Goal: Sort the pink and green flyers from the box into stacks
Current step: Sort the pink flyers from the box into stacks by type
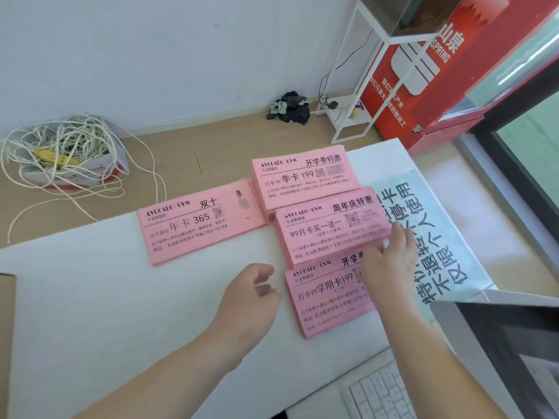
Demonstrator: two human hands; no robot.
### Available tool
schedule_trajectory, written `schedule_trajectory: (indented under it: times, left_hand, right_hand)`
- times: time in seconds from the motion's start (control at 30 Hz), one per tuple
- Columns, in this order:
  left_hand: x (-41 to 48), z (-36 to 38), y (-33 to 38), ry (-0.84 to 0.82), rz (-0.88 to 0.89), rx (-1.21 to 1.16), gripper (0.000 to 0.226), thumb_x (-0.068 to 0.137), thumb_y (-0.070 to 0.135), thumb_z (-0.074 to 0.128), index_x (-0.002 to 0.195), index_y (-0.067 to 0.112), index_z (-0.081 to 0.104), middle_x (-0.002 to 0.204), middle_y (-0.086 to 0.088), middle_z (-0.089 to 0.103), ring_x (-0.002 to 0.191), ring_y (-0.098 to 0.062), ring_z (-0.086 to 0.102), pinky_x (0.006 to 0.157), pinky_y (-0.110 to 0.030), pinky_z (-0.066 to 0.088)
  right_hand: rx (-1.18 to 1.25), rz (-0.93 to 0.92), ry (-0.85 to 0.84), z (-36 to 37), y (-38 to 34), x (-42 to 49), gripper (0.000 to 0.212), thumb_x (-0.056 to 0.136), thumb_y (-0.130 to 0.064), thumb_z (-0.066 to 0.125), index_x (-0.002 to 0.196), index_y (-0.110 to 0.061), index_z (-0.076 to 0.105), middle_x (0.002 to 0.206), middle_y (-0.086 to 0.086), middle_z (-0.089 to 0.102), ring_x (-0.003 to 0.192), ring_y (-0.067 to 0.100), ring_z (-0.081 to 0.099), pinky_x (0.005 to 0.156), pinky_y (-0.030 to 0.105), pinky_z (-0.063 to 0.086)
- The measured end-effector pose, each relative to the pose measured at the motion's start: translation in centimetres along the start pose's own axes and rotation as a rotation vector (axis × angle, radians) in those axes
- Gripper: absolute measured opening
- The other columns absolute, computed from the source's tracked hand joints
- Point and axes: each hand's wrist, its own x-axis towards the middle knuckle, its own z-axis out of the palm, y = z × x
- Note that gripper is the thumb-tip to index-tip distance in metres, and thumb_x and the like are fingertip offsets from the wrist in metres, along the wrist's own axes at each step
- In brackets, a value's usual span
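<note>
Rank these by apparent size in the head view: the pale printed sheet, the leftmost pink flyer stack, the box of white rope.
1. pale printed sheet
2-3. leftmost pink flyer stack and box of white rope look alike; the box sits farther away on the floor, so no ranking.

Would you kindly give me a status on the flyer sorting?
Left hand idle, empty. Right hand touching middle pink stack. Four pink stacks out; nothing blocking.

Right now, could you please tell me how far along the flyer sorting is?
Four pink stacks already lie on the table. The right hand rests on the right edge of the middle stack; the left hand hovers empty. No green stack shows yet, so that sorting looks left.
</note>
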Motion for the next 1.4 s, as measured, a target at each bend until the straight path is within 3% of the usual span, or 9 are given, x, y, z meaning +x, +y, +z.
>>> schedule_trajectory:
  times: [0.1,0.27,0.37,0.53,0.7,0.87,1.1,1.23,1.4]
  left_hand:
    - [-1.6,1.4,-0.8,-0.055,-0.076,-0.068,0.043,0.098,0.014,0.055,0.138,0.030,0.050,0.137,0.018,0.051,0.117,0.002,0.054,0.094,-0.023,0.039]
    - [-2.5,3.2,-0.8,-0.066,-0.182,-0.291,0.038,0.093,0.007,0.058,0.127,0.024,0.059,0.120,0.017,0.069,0.112,-0.004,0.064,0.106,-0.033,0.048]
    - [-2.2,4.1,-0.8,-0.051,-0.211,-0.381,0.029,0.088,0.002,0.058,0.105,0.025,0.065,0.101,0.012,0.078,0.100,-0.011,0.073,0.100,-0.036,0.054]
    - [-1.8,4.4,-0.1,-0.067,-0.231,-0.373,0.033,0.071,0.020,0.066,0.103,0.020,0.075,0.097,0.007,0.079,0.098,-0.020,0.075,0.100,-0.042,0.055]
    - [-1.6,5.4,0.4,-0.080,-0.235,-0.284,0.023,0.087,0.014,0.068,0.107,0.025,0.064,0.104,0.005,0.072,0.091,-0.011,0.068,0.058,-0.018,0.050]
    - [-2.1,6.3,-1.6,-0.018,-0.111,-0.053,0.043,0.066,0.035,0.063,0.108,0.039,0.057,0.119,0.014,0.046,0.108,-0.012,0.056,0.091,-0.038,0.057]
    - [-2.7,1.7,-3.4,0.022,-0.095,-0.225,0.038,0.089,0.005,0.062,0.118,0.025,0.050,0.108,0.008,0.066,0.094,-0.005,0.063,0.060,-0.020,0.046]
    - [-2.8,-3.4,-5.1,0.035,0.024,-0.165,0.047,0.088,0.001,0.069,0.119,0.033,0.053,0.109,0.009,0.070,0.096,-0.003,0.066,0.067,-0.016,0.051]
    - [-4.0,-8.9,-6.7,-0.048,0.243,-0.032,0.060,0.088,0.000,0.071,0.125,0.045,0.056,0.108,0.017,0.072,0.102,-0.002,0.067,0.085,-0.019,0.057]
  right_hand:
    - [-0.296,0.057,-0.129,0.3,2.6,-1.2,0.074,0.086,-0.031,0.048,0.156,-0.022,0.027,0.161,0.016,0.028,0.150,0.037,0.023,0.121,0.058,0.024]
    - [-0.240,0.020,-0.176,-1.0,2.7,-1.5,0.067,0.090,-0.041,0.056,0.152,-0.035,0.030,0.135,0.007,0.050,0.113,0.032,0.058,0.090,0.049,0.053]
    - [-0.193,0.021,-0.157,-1.6,3.0,-1.5,0.066,0.091,-0.035,0.058,0.153,-0.028,0.035,0.135,0.004,0.057,0.116,0.031,0.058,0.087,0.045,0.051]
    - [-0.175,0.034,-0.143,-2.2,3.4,-1.8,0.057,0.095,-0.030,0.057,0.149,-0.018,0.042,0.114,0.002,0.060,0.104,0.027,0.057,0.087,0.040,0.046]
    - [-0.220,0.019,-0.180,-2.2,3.5,-2.1,0.060,0.094,-0.036,0.051,0.151,-0.020,0.039,0.127,0.004,0.062,0.114,0.030,0.059,0.089,0.042,0.048]
    - [-0.188,0.056,-0.169,-2.0,4.3,-3.4,0.062,0.093,-0.037,0.049,0.152,-0.018,0.038,0.124,0.004,0.060,0.111,0.028,0.058,0.083,0.040,0.048]
    - [-0.097,0.019,-0.264,0.4,3.2,-6.3,0.076,0.083,-0.040,0.057,0.154,-0.023,0.036,0.120,-0.004,0.062,0.107,0.023,0.063,0.089,0.044,0.055]
    - [0.180,0.065,-0.385,1.9,2.5,-7.6,0.079,0.085,-0.009,0.077,0.154,-0.017,0.039,0.115,0.001,0.064,0.102,0.019,0.064,0.082,0.036,0.052]
    - [0.313,0.004,-0.547,3.1,1.4,-9.1,0.075,0.073,0.004,0.084,0.137,-0.021,0.054,0.118,0.005,0.067,0.107,0.016,0.064,0.079,0.027,0.051]
